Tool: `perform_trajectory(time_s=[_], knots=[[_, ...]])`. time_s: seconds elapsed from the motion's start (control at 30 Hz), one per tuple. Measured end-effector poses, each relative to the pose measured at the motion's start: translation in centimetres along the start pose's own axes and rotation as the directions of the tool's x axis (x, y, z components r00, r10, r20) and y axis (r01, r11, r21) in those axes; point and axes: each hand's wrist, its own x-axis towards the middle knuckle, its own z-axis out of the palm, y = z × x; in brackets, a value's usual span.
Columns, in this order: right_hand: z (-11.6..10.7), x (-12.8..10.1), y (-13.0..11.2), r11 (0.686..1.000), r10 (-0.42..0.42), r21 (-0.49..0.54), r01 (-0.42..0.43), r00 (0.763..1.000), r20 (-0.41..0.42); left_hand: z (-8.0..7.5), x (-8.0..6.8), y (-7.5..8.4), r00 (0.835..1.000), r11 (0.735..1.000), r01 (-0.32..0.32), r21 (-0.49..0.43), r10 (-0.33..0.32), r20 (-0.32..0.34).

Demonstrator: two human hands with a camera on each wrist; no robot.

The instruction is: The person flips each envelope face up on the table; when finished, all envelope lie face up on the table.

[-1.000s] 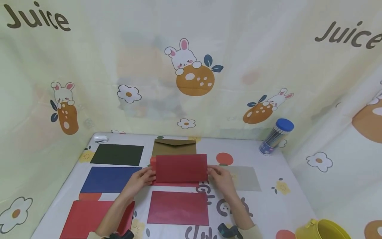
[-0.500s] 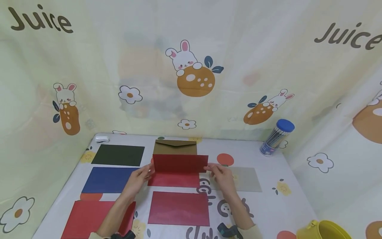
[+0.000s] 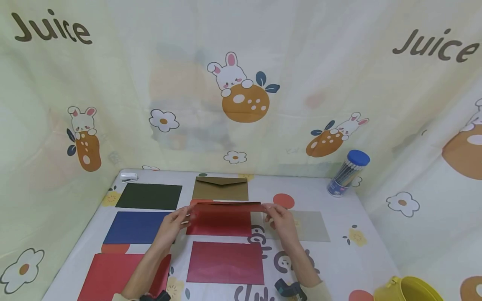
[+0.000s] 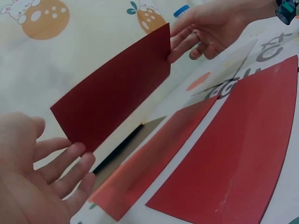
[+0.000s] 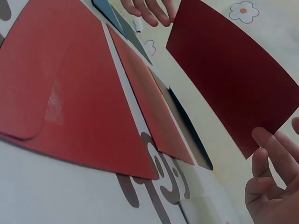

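Between my two hands a dark red envelope (image 3: 227, 207) is held by its short ends, seen nearly edge-on in the head view. In the left wrist view its broad plain face (image 4: 117, 88) shows. My left hand (image 3: 170, 228) holds the left end, fingertips at the lower corner. At the other end, fingers of my right hand (image 3: 284, 228) grip the corner, one lying across the face in the right wrist view. Below it on the table lies a brighter red envelope (image 3: 220, 225). Nearer to me is another red envelope (image 3: 226, 263).
A gold envelope (image 3: 220, 190) lies behind, dark green (image 3: 148, 196) and blue (image 3: 132, 228) ones at left, a grey one (image 3: 312, 225) at right. Red paper (image 3: 109, 274) is front left. A stapler (image 3: 129, 177), a pencil tub (image 3: 344, 175) and a yellow bucket (image 3: 406, 288) stand around.
The held dark red envelope has tipped from showing its broad face to nearly edge-on in the head view. More of the red and gold envelopes around it shows. Both hands stay at its ends.
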Motion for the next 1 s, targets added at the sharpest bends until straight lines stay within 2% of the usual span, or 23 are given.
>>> perform_trajectory(time_s=[0.27,0.63,1.0], knots=[[-0.3,0.0,0.0,1.000,0.012,-0.011,-0.012,1.000,0.024,0.3,0.3,-0.6,1.000,1.000,0.005,0.014,-0.005,0.018],[-0.4,0.2,-0.3,1.000,0.007,0.017,-0.007,1.000,0.003,0.8,0.4,-0.9,1.000,1.000,-0.018,0.008,0.018,0.021],[-0.8,0.2,0.2,1.000,0.013,-0.007,-0.013,1.000,-0.011,1.5,0.5,-1.3,0.999,0.998,-0.041,-0.045,0.042,0.023]])
